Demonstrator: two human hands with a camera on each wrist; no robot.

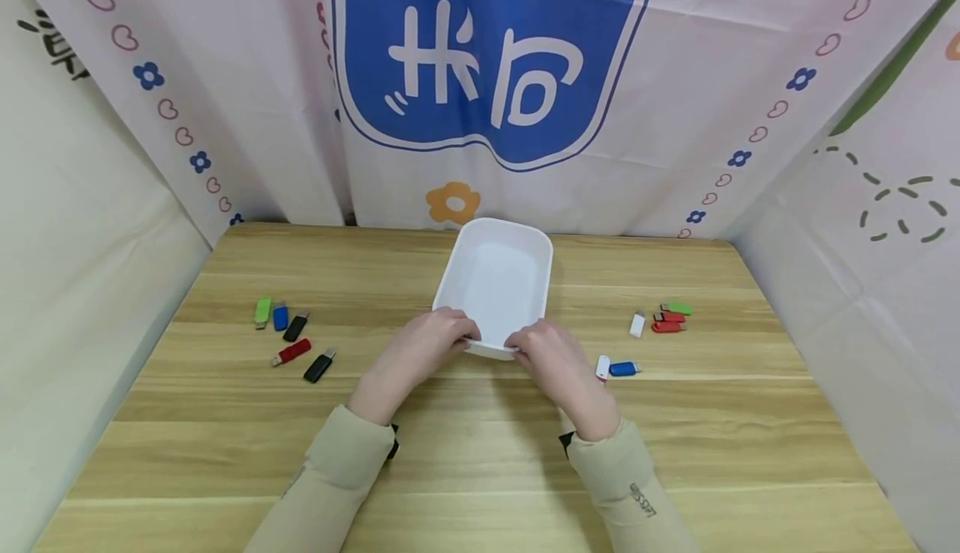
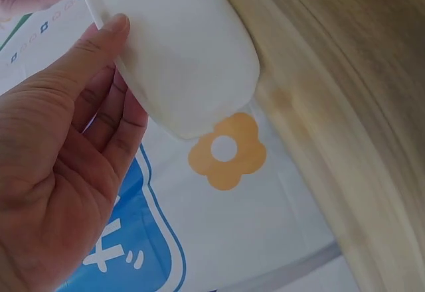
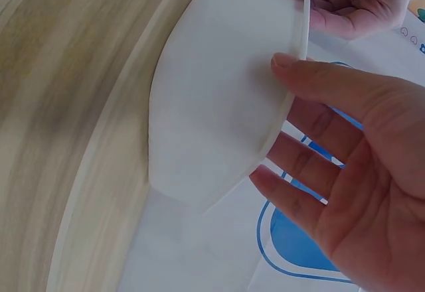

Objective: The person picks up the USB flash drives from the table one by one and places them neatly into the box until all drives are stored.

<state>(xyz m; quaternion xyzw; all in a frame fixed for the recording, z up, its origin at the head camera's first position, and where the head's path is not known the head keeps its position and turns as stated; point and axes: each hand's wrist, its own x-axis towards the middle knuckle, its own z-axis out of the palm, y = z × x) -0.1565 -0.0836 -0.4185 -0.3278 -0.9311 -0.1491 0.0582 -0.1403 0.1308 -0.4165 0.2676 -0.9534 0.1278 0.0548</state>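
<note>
At left, has five USB sticks (image 1: 291, 352) on a wooden desk (image 1: 480, 470): green, blue, red and two black. Grips the near rim of a white tray (image 1: 501, 286) with the left hand (image 1: 429, 343), thumb outside, fingers curled over inside. Holds it mid-desk, toward the back. Pinches the same rim with the right hand (image 1: 553, 360), thumb on the outer wall, fingers beyond. At right, has six more USB sticks (image 1: 668, 327) in white, red, green and blue

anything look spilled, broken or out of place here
Nothing stands out. The white container shows no visible crack or spill, and the USB sticks lie loose on the table at mixed angles, to both sides of it, a bit untidy but with no damage that shows.
</note>
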